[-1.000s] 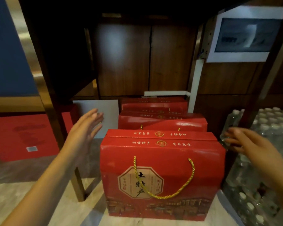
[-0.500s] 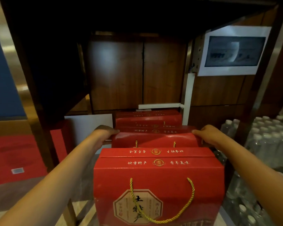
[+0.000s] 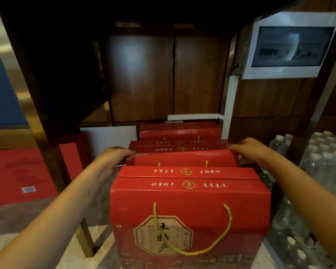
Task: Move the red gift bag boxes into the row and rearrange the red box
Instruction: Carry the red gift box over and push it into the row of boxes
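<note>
A pale marble-look floor (image 3: 81, 253) carries a row of red gift bag boxes running back under a dark wooden table toward brown wood wall panels (image 3: 157, 78). A red carpet (image 3: 17, 175) lies at the left beyond a brass-coloured table leg (image 3: 21, 90), a white board (image 3: 107, 140) leans beside the row, and a white-framed panel (image 3: 291, 45) hangs on the right wall. Shrink-wrapped packs of water bottles (image 3: 322, 162) stand just beside the boxes on the right.

The nearest box (image 3: 190, 216) stands upright with a gold cord handle (image 3: 192, 235) hanging down its front. The second box (image 3: 182, 158) sits directly behind it, and the third box (image 3: 180, 133) is farther back, near the wall.

The left hand (image 3: 113, 162) has its fingers curled over the second box's upper left corner; the right hand (image 3: 250, 150) grips the upper right corner the same way. Both are closed on that box, thumbs hidden behind its sides.

Compared with 0.5 s ago, the hands hold the same corners, but the second box has drawn away from the third one, with its top flaps now showing clearly. 1 s ago both hands were open in the air, touching nothing.
</note>
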A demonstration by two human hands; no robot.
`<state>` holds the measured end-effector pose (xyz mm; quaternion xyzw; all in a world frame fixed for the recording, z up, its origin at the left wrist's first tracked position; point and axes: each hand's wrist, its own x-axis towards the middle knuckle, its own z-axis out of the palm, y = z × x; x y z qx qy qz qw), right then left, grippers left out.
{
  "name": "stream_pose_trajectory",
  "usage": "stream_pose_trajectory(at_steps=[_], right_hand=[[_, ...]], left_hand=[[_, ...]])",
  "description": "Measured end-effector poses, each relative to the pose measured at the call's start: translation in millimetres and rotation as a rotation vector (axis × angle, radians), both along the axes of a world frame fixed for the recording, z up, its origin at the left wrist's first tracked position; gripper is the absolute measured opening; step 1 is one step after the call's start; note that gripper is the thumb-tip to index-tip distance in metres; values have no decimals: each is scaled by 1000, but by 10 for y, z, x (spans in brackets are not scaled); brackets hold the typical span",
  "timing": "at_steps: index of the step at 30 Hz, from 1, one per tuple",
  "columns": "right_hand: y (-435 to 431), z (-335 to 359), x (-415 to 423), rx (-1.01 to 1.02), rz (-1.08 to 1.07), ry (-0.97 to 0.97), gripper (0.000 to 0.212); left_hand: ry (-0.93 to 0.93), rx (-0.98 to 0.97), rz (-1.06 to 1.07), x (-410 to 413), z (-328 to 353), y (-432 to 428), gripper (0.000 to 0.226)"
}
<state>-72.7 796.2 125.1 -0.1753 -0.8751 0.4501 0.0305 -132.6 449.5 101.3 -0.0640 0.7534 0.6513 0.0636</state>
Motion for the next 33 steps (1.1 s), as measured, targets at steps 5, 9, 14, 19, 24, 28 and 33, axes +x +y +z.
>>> stream_pose_trajectory(at_steps=[5,9,14,19,24,28,33], right_hand=[[20,-35,69,35,-28,9,40],[40,-81,110,57,-16,8,36],[51,-88,225,-64,-3,23,36],[41,-152,689,-171,26,80,48],[-104,-314,1297,-161,101,132,23],[-252,-370,1351,-112,36,201,28],[-281,-330,1279,-39,-31,189,38]], left_hand=[[-12,-4,11,49,-4,60,6],[9,-61,31,109,15,97,8],[29,-68,24,162,9,84,14],[99,60,13,332,-139,-11,12],[99,258,48,571,-238,-169,28],[64,316,-11,741,-385,-69,22],[62,384,-69,890,-452,-29,17]])
